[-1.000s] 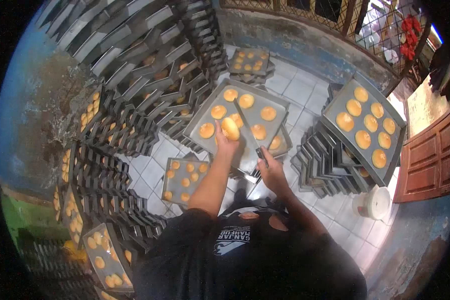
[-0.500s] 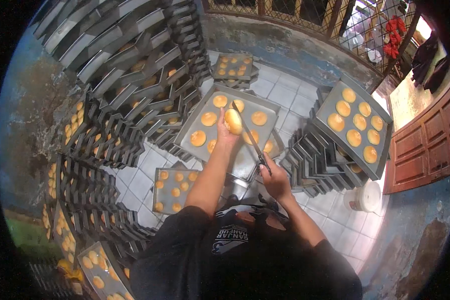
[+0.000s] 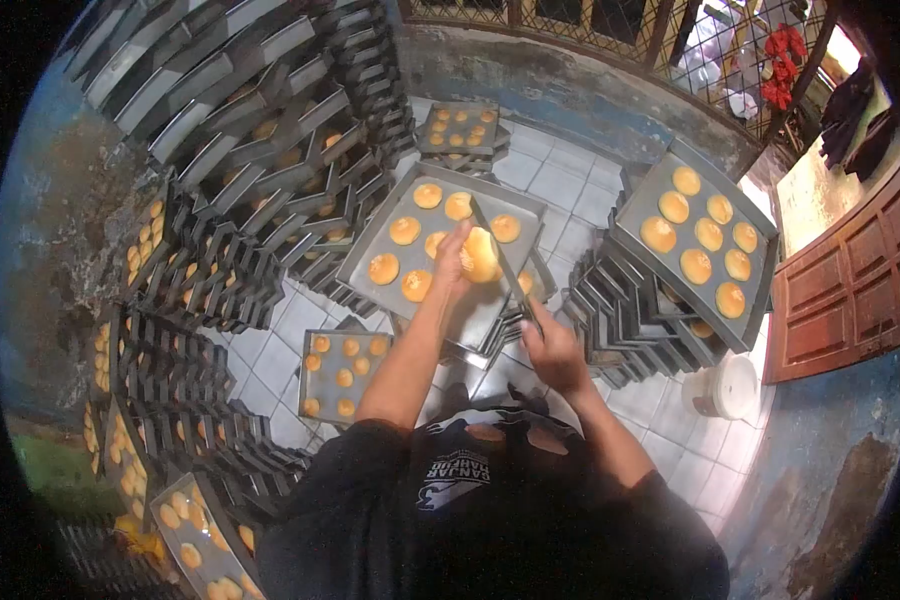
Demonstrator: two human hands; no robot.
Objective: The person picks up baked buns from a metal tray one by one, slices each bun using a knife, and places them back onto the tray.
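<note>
My left hand point(image 3: 454, 264) is closed round a round golden bun point(image 3: 482, 256), raised over a large grey baking tray point(image 3: 390, 208). In my right hand point(image 3: 555, 352) is a long knife point(image 3: 504, 262), its dark handle in my fist. The blade slants up and away along the bun's right side, right at its edge. Beneath my hands, several more buns point(image 3: 405, 231) lie spaced out on the tray. The bun's pale yellow side shows beside my fingers.
To the right, a tall tray stack point(image 3: 620, 310) carries a top tray of buns point(image 3: 708, 235). High tray stacks point(image 3: 260, 120) line the left. Smaller bun trays lie on the floor, near left point(image 3: 330, 362) and far back point(image 3: 462, 128). A white bucket point(image 3: 735, 388) stands by the wooden door point(image 3: 845, 285).
The bun has moved slightly right and down and turned, showing more pale side. My right hand and the knife have shifted slightly right and nearer me. The view has shifted a little.
</note>
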